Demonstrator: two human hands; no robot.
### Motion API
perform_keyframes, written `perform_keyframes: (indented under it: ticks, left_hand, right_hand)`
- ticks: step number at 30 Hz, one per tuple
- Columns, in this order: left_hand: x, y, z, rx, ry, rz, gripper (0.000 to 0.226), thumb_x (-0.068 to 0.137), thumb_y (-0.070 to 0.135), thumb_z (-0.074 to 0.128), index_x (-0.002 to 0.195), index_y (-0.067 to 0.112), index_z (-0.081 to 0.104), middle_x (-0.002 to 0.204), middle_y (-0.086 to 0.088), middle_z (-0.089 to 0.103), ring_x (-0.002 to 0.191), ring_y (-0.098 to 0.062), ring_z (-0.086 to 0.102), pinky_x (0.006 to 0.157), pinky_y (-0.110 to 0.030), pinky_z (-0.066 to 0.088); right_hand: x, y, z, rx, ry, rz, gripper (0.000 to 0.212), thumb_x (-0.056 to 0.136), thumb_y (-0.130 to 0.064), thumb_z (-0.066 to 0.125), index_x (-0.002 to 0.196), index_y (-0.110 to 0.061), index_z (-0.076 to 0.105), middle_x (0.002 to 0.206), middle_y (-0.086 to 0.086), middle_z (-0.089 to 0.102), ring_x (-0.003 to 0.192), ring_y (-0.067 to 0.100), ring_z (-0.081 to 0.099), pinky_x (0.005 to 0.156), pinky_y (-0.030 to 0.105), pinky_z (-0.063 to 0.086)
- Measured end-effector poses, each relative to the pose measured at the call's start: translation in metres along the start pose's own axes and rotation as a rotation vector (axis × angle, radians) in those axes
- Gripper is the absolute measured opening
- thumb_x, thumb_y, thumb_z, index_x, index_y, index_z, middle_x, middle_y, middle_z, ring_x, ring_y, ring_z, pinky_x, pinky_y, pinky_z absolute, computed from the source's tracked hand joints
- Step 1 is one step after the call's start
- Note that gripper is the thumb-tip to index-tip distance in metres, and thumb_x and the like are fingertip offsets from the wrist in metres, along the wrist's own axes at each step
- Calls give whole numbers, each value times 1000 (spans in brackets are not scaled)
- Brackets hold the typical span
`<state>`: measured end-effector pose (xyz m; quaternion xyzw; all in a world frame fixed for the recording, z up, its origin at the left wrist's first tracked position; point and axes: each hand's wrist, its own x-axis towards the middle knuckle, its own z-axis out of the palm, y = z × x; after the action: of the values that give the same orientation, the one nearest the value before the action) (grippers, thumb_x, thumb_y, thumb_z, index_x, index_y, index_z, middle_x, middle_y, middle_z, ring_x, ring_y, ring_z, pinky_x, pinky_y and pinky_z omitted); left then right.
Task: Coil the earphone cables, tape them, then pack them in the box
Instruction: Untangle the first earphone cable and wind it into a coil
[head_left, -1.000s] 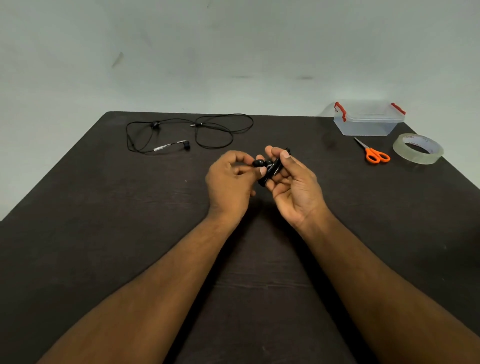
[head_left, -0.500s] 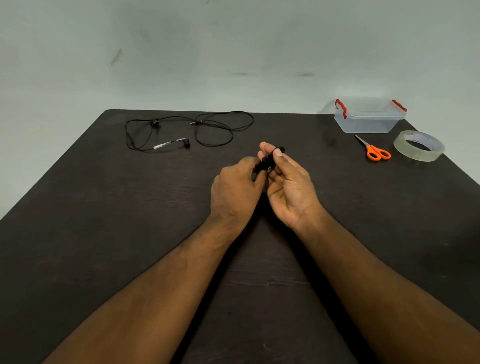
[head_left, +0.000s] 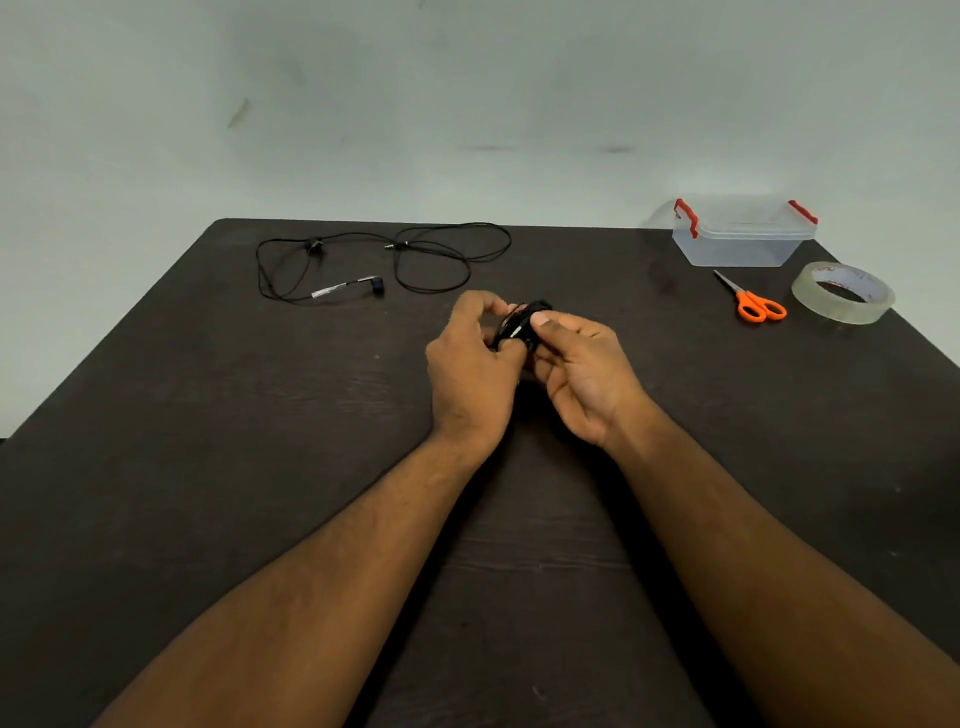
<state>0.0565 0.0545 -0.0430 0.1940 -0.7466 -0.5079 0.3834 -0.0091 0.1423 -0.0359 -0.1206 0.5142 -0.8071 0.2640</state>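
Two bare forearms reach forward from the near edge over the dark brown wooden bench (head_left: 208, 467), meeting at its middle. The left hand (head_left: 470, 374) has its fingers curled, thumb and fingertips pinching one side of a small black coiled earphone cable (head_left: 522, 325). The right hand (head_left: 582, 374) faces palm-up toward it, its fingers bent around the other side of the coil and its thumb pressing on top. The coil sits between the two hands, raised a little above the bench surface; how tightly it is wound cannot be told, since the fingers cover much of it.

Farther back on the left lies a second black earphone set with a loose, uncoiled cable (head_left: 395, 254), spread in wide loops flat on the bench, one earbud near its front. On the far right are a pair of orange-handled scissors (head_left: 756, 304) lying flat, and just beside them a roll of clear adhesive tape (head_left: 841, 293) lying on its side near the bench's right edge. Behind the scissors, at the back corner, stands a clear plastic rectangular box with red latches (head_left: 743, 234). A pale green-grey wall (head_left: 467, 104) rises behind.
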Motion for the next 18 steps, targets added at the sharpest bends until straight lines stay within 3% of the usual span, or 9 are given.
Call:
perform_keyframes:
  ticks: [2, 6, 12, 15, 18]
  left_hand:
    - [0, 0, 1, -119, -18, -56, 40, 75, 3, 66, 96, 33, 51, 61, -2, 67, 43, -15, 62, 39, -26, 48]
    - [3, -1, 1, -345, -109, -225, 52, 75, -6, 61, 101, 37, 48, 61, -4, 66, 39, -16, 55, 38, -23, 40]
    - [8, -2, 0, -471, -399, -363, 53, 77, -9, 51, 120, 22, 47, 71, -9, 59, 44, -15, 52, 36, -23, 37]
    - [9, -2, -2, -417, -512, -357, 66, 65, 0, 62, 124, 26, 46, 80, -5, 60, 58, -13, 56, 45, -27, 43]
    - [6, -4, 1, -334, -492, -305, 65, 71, 3, 78, 122, 29, 48, 86, 4, 65, 70, -3, 60, 52, -21, 47]
  right_hand:
    - [2, -1, -3, -57, 37, -45, 22, 95, -7, 55, 105, 11, 64, 105, 24, 67, 92, 27, 65, 81, 33, 56]
    - [7, 0, -10, -98, 130, -57, 13, 92, -10, 61, 84, -3, 69, 85, 10, 72, 80, 17, 66, 70, 25, 56]
    - [6, 0, -12, -122, 97, -39, 26, 95, -14, 57, 97, 11, 64, 86, 23, 65, 69, 24, 60, 62, 31, 51]
    - [7, -1, -13, -111, 90, -31, 25, 96, -10, 53, 99, 13, 63, 86, 26, 62, 67, 25, 60, 56, 32, 52]
    - [7, -3, -15, -101, 60, -10, 27, 96, -10, 52, 101, 14, 62, 91, 29, 65, 75, 30, 66, 58, 36, 58]
